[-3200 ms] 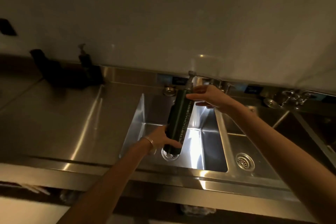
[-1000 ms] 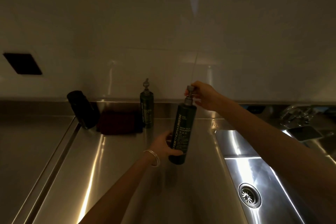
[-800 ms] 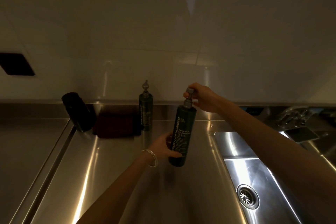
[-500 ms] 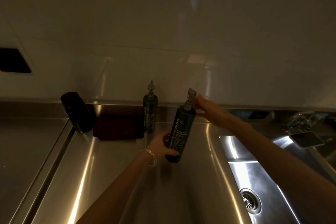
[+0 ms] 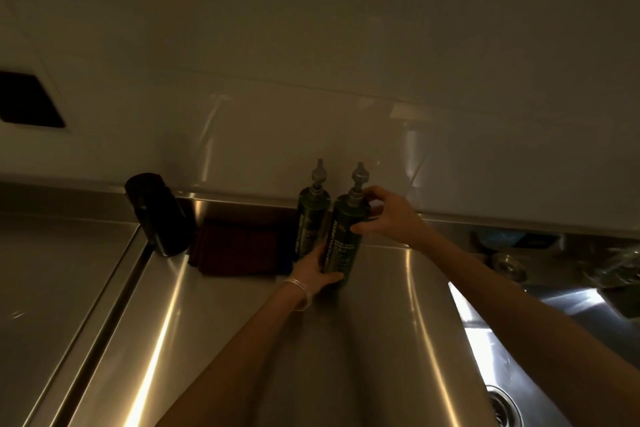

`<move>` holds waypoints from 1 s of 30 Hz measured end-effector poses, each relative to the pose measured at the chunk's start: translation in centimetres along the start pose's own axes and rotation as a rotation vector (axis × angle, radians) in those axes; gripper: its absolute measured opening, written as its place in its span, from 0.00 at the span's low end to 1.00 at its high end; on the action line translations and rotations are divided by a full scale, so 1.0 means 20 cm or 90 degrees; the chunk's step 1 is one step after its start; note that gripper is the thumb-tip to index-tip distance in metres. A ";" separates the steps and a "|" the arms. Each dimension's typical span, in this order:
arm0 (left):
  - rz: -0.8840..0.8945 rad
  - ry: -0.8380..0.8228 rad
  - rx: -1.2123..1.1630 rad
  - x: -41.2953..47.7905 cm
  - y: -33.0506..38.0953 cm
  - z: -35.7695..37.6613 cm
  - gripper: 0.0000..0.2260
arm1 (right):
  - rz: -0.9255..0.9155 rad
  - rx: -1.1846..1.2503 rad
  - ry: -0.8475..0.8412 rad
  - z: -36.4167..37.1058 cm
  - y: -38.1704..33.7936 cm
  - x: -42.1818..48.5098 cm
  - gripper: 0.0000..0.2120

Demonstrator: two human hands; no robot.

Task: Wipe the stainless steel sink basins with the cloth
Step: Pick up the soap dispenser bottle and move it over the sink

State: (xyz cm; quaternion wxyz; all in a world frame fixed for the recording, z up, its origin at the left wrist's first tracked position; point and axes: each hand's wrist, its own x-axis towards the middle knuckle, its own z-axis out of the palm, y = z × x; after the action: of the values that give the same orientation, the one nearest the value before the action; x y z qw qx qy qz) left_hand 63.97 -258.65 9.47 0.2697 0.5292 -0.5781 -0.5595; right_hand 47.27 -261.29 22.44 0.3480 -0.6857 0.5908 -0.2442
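Sink basin (image 5: 519, 367) was only peeking in at the lower right of the frame, shiny steel with the drain (image 5: 498, 409) at the bottom edge, and nothing was touching it. Most of the shot was the steel counter (image 5: 242, 340) filling the middle and lower left.

Smaller stuff sat along the back wall (image 5: 346, 80). There was a black cup (image 5: 157, 215) left of centre, then the cloth (image 5: 239, 251), dark red and folded flat on the counter just beside it. Right of that were two dark pump bottles. The back bottle (image 5: 310, 222) stood upright and the front bottle (image 5: 343, 243) was right next to it, with both hands on it.

Left hand (image 5: 317, 270) was wrapped around the bottom part, and right hand (image 5: 388, 215) had its fingers curled around the shoulder under the pump. Couldn't tell if its base was down on the counter.

So no wiping yet, I'd say. That cloth looked soft, light and floppy. I'd guess pinching the near edge of the fold, or just scooping up the whole stack, would work, though it'd probably fall open. Steel is hard and slick, so it should slide easily.
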 end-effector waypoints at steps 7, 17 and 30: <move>0.006 0.064 0.038 0.05 -0.01 0.09 0.35 | -0.016 -0.002 0.024 0.04 0.05 0.09 0.25; -0.163 0.041 -0.111 0.12 -0.11 0.14 0.30 | -0.014 0.028 0.085 0.06 0.13 0.12 0.28; -0.149 0.064 -0.072 0.20 -0.16 0.12 0.22 | 0.009 0.068 0.043 0.09 0.16 0.16 0.29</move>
State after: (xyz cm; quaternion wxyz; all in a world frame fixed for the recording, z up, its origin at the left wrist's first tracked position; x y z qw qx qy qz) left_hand 61.68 -260.85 4.84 0.2607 0.6047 -0.4655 -0.5913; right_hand 47.18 -264.33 18.53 0.3657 -0.6533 0.5934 -0.2954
